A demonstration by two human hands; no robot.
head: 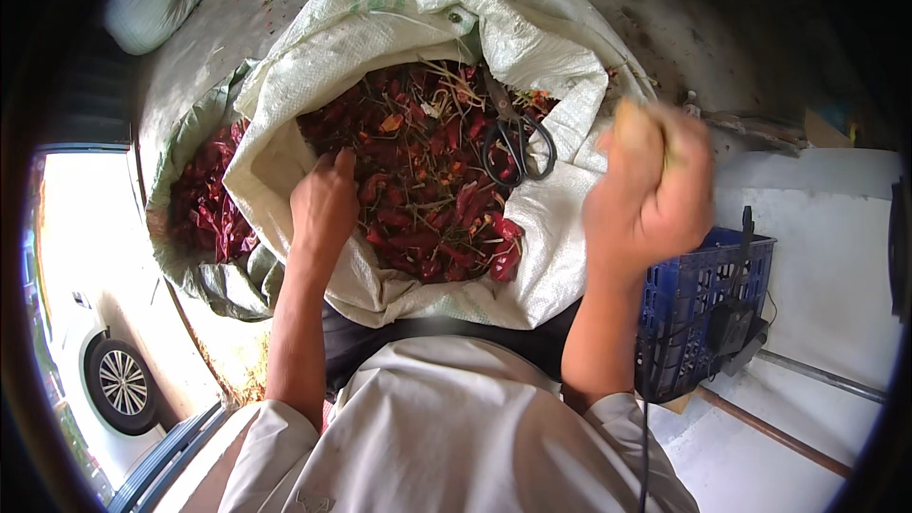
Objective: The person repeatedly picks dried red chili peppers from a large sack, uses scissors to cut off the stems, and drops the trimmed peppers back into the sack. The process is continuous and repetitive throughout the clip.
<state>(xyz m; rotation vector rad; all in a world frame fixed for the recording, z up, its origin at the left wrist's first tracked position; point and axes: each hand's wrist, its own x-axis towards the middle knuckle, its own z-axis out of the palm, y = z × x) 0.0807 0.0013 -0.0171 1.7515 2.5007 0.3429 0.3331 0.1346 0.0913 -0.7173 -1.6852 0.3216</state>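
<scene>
A white woven sack [299,78] with its rim rolled down stands in front of me, filled with dried red chili peppers [420,242] and thin stems. My left hand [325,192] rests at the left inner edge of the sack, over the peppers, its fingers curled; whether it pinches anything is hidden. Black-handled scissors [519,149] lie on the peppers at the right, blades pointing away from me. My right hand [652,185] is raised to the right of the sack, blurred, with its fingers closed around a yellowish object [636,132] that I cannot identify.
A green-grey sack [206,296] of dried red chilies [217,217] stands at the left. To the right is a blue plastic crate [670,342] with a black device and cable on it. Full white sacks [153,7] lie at the far left. A white car [92,349] shows outside.
</scene>
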